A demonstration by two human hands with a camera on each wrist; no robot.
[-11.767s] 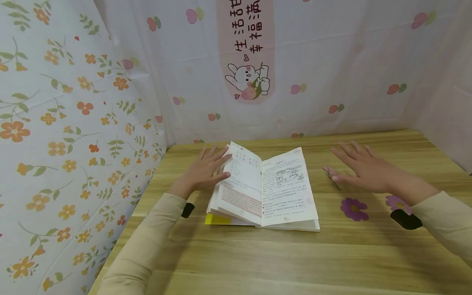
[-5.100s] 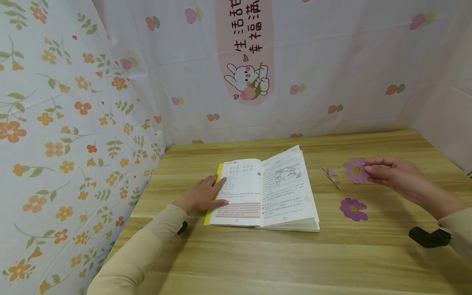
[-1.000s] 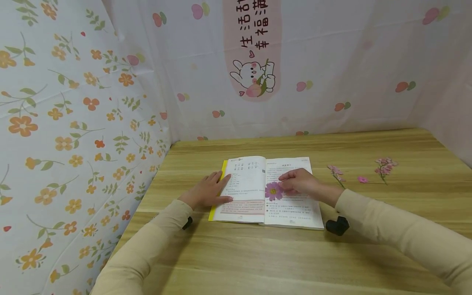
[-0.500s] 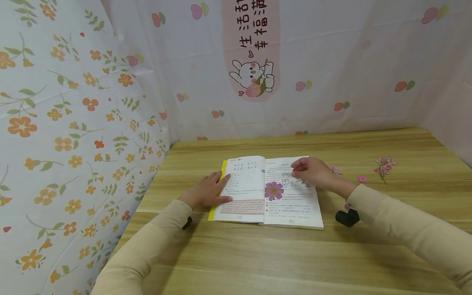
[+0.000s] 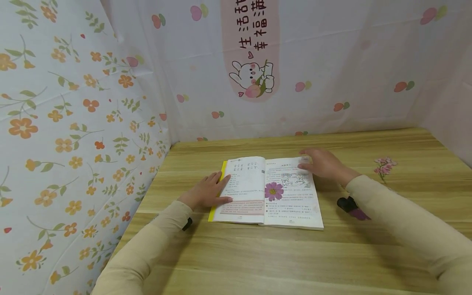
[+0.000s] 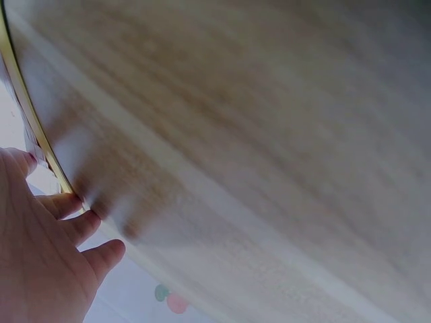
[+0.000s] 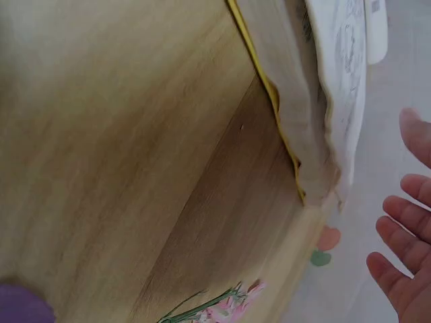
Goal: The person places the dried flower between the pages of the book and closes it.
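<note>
In the head view, the right hand is drawing away from the flower, which is lying alone on the right page of the open book, close to the fold. The fingers are gripping nothing and are standing by the page's top corner; whether they are touching paper is hard to tell. With no hand on it, the flower is looking settled. The left hand is resting, uncurled, on the book's left edge. Against a second ago, the right hand is no longer pinching the flower; against half a second ago, it is reaching nearer the corner, and its arm is now hiding a small bloom. A pink sprig is still showing on the table, a second flower partly behind the wrist.

In the left wrist view, the left fingers are spreading over the yellow edge, holding nothing.

In the right wrist view, the right fingers are hanging loose and unclosed beyond the book's page ends, and another flower is peeking in at the corner.
</note>
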